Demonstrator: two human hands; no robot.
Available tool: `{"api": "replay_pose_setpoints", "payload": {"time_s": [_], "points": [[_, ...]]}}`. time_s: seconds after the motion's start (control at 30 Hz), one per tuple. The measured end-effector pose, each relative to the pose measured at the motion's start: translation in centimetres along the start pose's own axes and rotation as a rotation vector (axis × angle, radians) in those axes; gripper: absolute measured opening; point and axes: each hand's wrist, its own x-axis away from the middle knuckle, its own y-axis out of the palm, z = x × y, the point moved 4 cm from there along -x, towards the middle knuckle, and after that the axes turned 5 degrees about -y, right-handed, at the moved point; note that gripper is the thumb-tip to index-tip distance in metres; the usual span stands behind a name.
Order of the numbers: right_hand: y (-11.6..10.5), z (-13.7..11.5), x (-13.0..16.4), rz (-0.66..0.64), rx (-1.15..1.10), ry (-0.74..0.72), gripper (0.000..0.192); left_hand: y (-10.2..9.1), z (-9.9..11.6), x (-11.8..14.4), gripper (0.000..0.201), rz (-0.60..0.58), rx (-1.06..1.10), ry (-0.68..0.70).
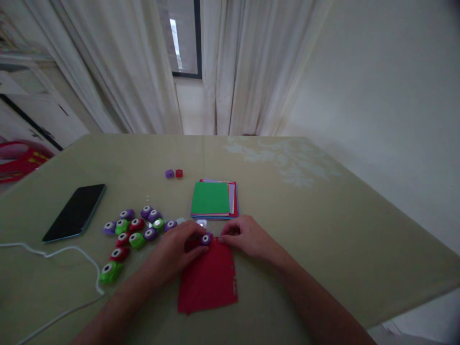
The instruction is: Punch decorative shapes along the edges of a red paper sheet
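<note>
Left hand (179, 249) seems clamped on a purple punch (206, 238) while right hand (247, 237) pins the red sheet's (208, 282) edge flat.

The flat red paper sheet (208, 282) looks matt, with small holes punched along its right edge. The small purple plastic punch (206, 238) on it has a shiny pale button. The square stack of coloured paper (212, 198) looks matt. The olive-green table covering (323, 215) has a smooth, faint sheen, and the black slab phone (75, 211) is glossy.
</note>
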Motion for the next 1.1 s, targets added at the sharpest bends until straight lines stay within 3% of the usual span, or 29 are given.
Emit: {"api": "replay_pose_setpoints", "payload": {"time_s": [1.1], "points": [[-0.04,0.17,-0.02,-0.001,0.012,-0.005,0.006,0.08,-0.03,0.08,0.014,0.000,-0.048,0.015]]}}
